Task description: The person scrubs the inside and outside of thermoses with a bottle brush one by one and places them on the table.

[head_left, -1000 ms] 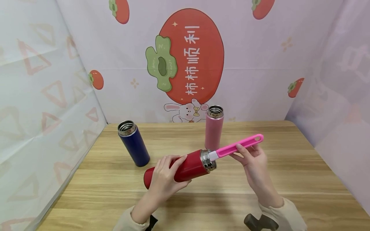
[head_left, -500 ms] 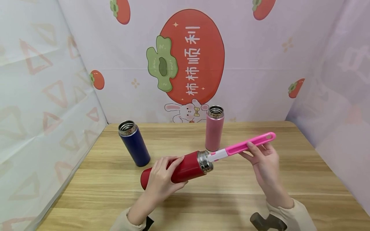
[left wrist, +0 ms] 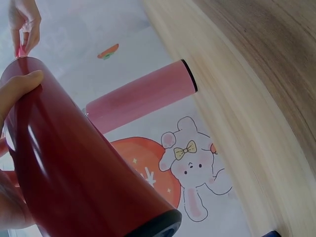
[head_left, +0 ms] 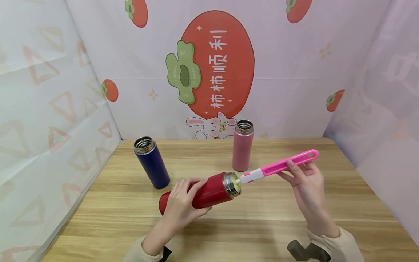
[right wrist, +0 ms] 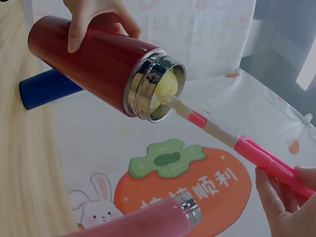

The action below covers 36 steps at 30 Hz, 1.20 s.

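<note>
Evidently, left hand (head_left: 183,202) grips red bottle (head_left: 214,191) tilted, mouth (head_left: 232,185) toward right hand (head_left: 307,185) pinching pink handle (head_left: 275,167), probably so yellow head (right wrist: 168,85) lines up.

Wood-grain tabletop (head_left: 353,196), white printed backdrop (head_left: 288,62) (big red persimmon (head_left: 234,63), rabbit (head_left: 212,124) below), pale side walls (head_left: 36,120)

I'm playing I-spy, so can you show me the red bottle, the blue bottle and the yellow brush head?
Red bottle (head_left: 213,190), head view: on its red side.
Blue bottle (head_left: 153,167), head view: middle of its side.
Yellow brush head (right wrist: 169,84), right wrist view: the part showing in the red bottle's mouth.
</note>
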Each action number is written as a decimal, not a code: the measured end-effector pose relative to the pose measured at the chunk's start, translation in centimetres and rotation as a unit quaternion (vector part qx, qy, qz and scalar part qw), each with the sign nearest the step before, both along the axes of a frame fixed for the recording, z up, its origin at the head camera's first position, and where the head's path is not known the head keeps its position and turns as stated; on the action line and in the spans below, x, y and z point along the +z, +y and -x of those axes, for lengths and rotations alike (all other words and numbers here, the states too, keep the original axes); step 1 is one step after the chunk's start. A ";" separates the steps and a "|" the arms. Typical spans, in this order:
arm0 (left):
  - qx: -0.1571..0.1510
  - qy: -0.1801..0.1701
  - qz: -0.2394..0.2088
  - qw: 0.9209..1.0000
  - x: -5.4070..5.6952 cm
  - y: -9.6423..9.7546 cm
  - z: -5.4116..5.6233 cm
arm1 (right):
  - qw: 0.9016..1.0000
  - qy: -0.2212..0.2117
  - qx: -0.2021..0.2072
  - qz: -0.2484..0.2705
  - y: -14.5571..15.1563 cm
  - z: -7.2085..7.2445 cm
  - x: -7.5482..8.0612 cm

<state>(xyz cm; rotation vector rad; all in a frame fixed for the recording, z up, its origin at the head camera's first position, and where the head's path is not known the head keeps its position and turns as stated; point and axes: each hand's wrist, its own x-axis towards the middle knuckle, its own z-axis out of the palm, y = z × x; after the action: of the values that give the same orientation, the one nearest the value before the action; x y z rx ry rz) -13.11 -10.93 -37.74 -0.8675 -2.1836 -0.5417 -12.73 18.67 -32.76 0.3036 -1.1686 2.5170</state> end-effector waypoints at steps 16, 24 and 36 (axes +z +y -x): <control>0.000 -0.013 0.009 1.000 -0.2 -0.6 0.0 | 1.000 0.002 -0.013 0.016 1.6 0.0 0.3; 0.006 -0.019 0.016 1.000 -0.3 -0.6 0.0 | 1.000 0.014 0.006 0.027 2.1 0.0 0.5; 0.006 -0.026 0.013 1.000 -0.3 -1.0 0.0 | 0.998 0.033 0.017 0.058 3.4 0.2 0.9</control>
<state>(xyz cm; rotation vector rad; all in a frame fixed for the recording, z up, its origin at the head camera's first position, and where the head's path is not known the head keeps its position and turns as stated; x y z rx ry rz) -13.15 -11.90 -38.00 -0.8628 -2.2450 -0.5372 -12.97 22.04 -31.89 0.3761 -0.9969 2.5715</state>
